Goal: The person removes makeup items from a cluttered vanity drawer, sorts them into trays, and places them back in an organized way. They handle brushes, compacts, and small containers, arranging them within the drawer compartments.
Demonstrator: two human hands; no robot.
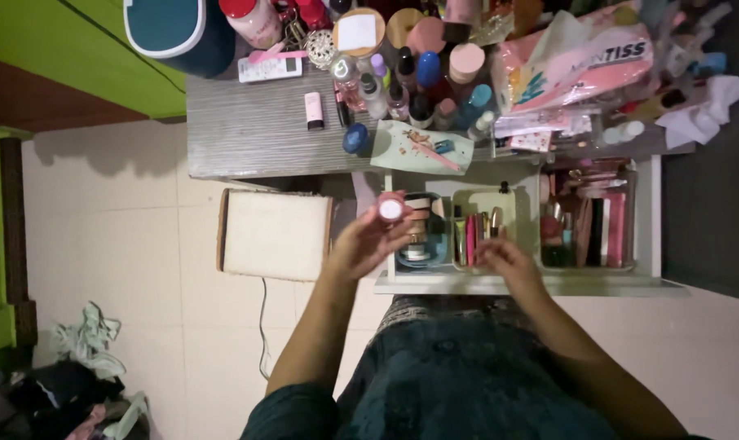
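Note:
My left hand (pixel 368 242) holds a small pink jar with a white lid (pixel 390 209) above the left end of an open white drawer (pixel 516 283). My right hand (pixel 504 259) rests at the drawer's front edge, fingers spread, close to a pale green organiser with several lipsticks and tubes (pixel 477 231). Whether it touches one of them I cannot tell. Under the jar, the drawer's left compartment holds round compacts and pots (pixel 418 244).
A grey desk (pixel 247 134) carries many bottles, jars and a pink bag (pixel 573 57). The drawer's right part holds palettes and more cosmetics (pixel 589 220). A cream stool (pixel 275 235) stands left of the drawer. Clothes (pixel 68 383) lie on the tiled floor.

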